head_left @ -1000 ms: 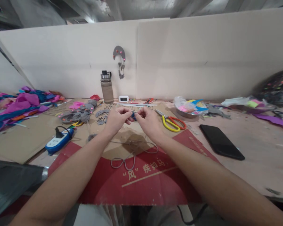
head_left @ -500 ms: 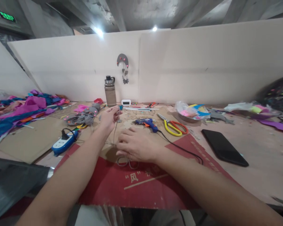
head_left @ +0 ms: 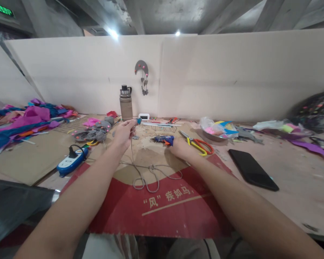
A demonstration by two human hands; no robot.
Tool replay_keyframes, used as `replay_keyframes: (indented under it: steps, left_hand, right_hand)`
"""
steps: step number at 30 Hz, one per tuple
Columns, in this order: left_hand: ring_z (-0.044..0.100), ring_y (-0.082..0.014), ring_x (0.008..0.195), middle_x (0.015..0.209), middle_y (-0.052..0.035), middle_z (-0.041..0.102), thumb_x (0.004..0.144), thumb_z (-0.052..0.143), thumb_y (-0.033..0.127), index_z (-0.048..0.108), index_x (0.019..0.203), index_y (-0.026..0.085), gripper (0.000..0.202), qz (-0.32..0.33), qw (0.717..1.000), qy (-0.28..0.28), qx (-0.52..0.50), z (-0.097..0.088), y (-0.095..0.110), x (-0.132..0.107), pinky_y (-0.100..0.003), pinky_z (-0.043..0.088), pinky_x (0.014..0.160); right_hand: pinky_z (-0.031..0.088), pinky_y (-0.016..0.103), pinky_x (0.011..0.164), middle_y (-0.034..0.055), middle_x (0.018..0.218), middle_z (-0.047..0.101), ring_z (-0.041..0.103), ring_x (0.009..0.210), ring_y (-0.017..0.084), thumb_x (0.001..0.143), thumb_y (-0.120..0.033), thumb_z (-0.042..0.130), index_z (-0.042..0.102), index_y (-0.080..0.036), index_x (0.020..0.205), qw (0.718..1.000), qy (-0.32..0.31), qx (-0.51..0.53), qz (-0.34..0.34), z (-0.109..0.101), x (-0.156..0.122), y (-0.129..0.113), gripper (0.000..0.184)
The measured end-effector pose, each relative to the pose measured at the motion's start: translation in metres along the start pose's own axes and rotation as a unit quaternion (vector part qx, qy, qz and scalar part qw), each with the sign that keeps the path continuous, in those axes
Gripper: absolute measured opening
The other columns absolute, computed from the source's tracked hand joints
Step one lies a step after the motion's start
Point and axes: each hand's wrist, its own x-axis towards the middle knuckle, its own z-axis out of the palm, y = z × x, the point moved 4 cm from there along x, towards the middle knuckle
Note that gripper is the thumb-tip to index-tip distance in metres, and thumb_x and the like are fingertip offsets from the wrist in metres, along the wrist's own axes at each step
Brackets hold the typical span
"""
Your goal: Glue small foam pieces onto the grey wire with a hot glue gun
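Note:
My left hand is raised over the cardboard, its fingertips pinching a small teal piece. A thin grey cord runs down from this hand and lies in loose loops on the red and brown cardboard. Right of centre, my right hand is closed round the handle of a blue hot glue gun, whose nozzle points left. The palm hides most of the handle. Scissors with yellow and orange handles lie just beyond that hand.
A black phone lies at the right. To the left are a blue and white power strip, grey felt pieces and colourful fabric scraps. A water bottle and a metal bowl stand farther back.
My right hand has left the cord, moved right and taken hold of the glue gun's handle. The cord loops are now uncovered. My left hand still holds the teal piece.

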Motion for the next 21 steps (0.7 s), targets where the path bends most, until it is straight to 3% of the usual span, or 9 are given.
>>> replay_keyframes:
  steps: [6,8,11,13,17,21]
  left_hand:
    - [0.036,-0.0027,0.042,0.054,0.0032,0.047,0.063,0.073,0.026,0.061,0.069,0.012,0.020,0.002,1.000,-0.007,0.023,0.000,-0.004,-0.002,-0.015,0.024,0.034]
    - [0.035,-0.0023,0.042,0.057,0.0021,0.049,0.063,0.072,0.026,0.061,0.070,0.012,0.020,0.001,1.000,-0.004,0.024,-0.002,-0.006,-0.001,-0.014,0.022,0.034]
    - [0.033,-0.0014,0.042,0.060,0.0010,0.052,0.063,0.072,0.026,0.060,0.071,0.012,0.020,-0.008,0.999,0.006,0.033,-0.004,-0.007,0.000,-0.014,0.021,0.034]
    - [0.032,-0.0013,0.041,0.062,0.0007,0.053,0.063,0.072,0.027,0.059,0.071,0.012,0.021,-0.019,0.999,0.015,0.041,-0.005,-0.008,0.000,-0.014,0.019,0.034]
    - [0.030,-0.0012,0.040,0.063,0.0005,0.056,0.063,0.072,0.028,0.059,0.071,0.013,0.021,-0.045,0.997,0.036,0.048,-0.008,-0.010,0.002,-0.015,0.016,0.033]
    - [0.030,-0.0014,0.039,0.060,0.0007,0.055,0.062,0.072,0.028,0.059,0.067,0.012,0.021,-0.046,0.996,0.040,0.060,-0.010,-0.012,0.003,-0.015,0.014,0.033]
  right_hand:
    - [0.040,0.030,0.050,0.0038,0.057,0.057,0.054,0.052,0.018,0.068,-0.026,0.055,0.054,-0.019,0.076,0.990,0.066,0.119,0.044,-0.016,0.002,-0.007,0.011]
    - [0.042,0.029,0.050,0.0026,0.062,0.060,0.055,0.054,0.018,0.066,-0.024,0.055,0.053,-0.019,0.088,0.969,0.095,0.223,0.049,-0.026,0.001,-0.012,0.022]
    - [0.044,0.028,0.051,0.0016,0.070,0.064,0.056,0.054,0.016,0.066,-0.018,0.051,0.049,-0.019,0.101,0.929,0.049,0.366,0.027,-0.031,-0.004,-0.025,0.035]
    - [0.046,0.028,0.053,0.0019,0.075,0.064,0.057,0.056,0.014,0.065,-0.016,0.049,0.051,-0.018,0.098,0.921,0.036,0.388,0.000,-0.033,-0.008,-0.033,0.033]
    - [0.049,0.028,0.058,0.0047,0.093,0.063,0.061,0.073,0.016,0.066,-0.016,0.050,0.048,-0.019,0.104,0.912,0.111,0.394,-0.037,-0.039,-0.016,-0.041,0.038]
    - [0.049,0.026,0.052,0.0058,0.102,0.062,0.062,0.073,0.015,0.070,-0.017,0.048,0.038,-0.022,0.118,0.890,0.074,0.446,-0.066,-0.036,-0.022,-0.051,0.049]
